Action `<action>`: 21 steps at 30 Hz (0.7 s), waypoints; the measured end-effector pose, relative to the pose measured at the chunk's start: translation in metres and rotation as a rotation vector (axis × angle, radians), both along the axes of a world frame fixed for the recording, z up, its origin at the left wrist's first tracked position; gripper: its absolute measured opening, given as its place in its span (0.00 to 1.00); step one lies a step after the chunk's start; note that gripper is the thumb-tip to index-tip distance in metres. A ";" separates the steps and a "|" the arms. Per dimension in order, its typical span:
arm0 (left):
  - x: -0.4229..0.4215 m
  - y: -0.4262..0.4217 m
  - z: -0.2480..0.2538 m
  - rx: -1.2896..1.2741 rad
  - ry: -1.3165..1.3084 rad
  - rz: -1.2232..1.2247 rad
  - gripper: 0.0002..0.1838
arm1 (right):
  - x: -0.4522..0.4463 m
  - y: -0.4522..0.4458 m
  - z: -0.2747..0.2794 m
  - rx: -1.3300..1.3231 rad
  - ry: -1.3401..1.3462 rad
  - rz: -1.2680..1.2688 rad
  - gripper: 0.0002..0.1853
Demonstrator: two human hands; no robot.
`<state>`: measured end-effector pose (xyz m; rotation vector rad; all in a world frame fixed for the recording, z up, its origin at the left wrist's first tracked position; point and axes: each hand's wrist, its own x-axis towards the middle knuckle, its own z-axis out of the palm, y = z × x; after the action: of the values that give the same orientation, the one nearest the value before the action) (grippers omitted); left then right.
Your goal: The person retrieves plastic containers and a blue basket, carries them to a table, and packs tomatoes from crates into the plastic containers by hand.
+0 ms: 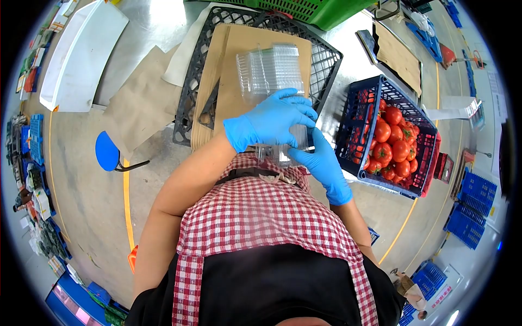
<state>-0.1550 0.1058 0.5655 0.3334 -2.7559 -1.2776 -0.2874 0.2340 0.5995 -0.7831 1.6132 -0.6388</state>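
A stack of clear plastic containers (pixel 272 68) lies on brown cardboard in front of me. Both hands wear blue gloves. My left hand (pixel 274 120) reaches across the near part of the plastic, its fingers bent over it and thumb curving toward me. At the near end, my right hand (pixel 326 165) pinches a clear plastic container (pixel 280 155) between thumb and fingers. Both hands are closed on this plastic near my apron, fingertips close together. The gloves hide part of the container, so I cannot tell where it parts from the stack.
The cardboard (pixel 225 65) rests on a black plastic crate (pixel 326 60). Right of it stands a blue crate (pixel 353 92) of red tomatoes (pixel 394 144). A green crate (pixel 331 11) is at the back, a white bin (pixel 81 60) far left, and a blue round stool (pixel 106 151) below it.
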 end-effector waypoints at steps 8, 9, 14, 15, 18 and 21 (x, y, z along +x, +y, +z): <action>-0.001 0.001 -0.003 -0.002 0.018 0.009 0.32 | -0.001 0.000 0.002 -0.023 0.266 0.137 0.39; -0.001 0.002 -0.004 -0.002 0.017 0.011 0.32 | -0.004 -0.001 0.002 -0.004 0.241 0.144 0.40; -0.001 0.001 -0.004 0.003 0.011 0.007 0.33 | -0.007 -0.001 0.001 -0.036 0.154 0.116 0.39; -0.001 0.001 -0.004 0.004 0.012 0.009 0.33 | -0.007 0.000 0.001 -0.043 0.126 0.101 0.39; -0.001 0.000 -0.001 -0.007 -0.006 -0.005 0.32 | -0.007 0.001 0.001 -0.037 0.093 0.092 0.40; -0.001 0.000 -0.001 -0.001 0.003 0.002 0.32 | -0.005 0.003 -0.001 -0.021 0.133 0.085 0.41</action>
<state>-0.1557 0.1063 0.5648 0.3332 -2.7526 -1.2750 -0.2928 0.2367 0.5980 -0.9212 1.6862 -0.5531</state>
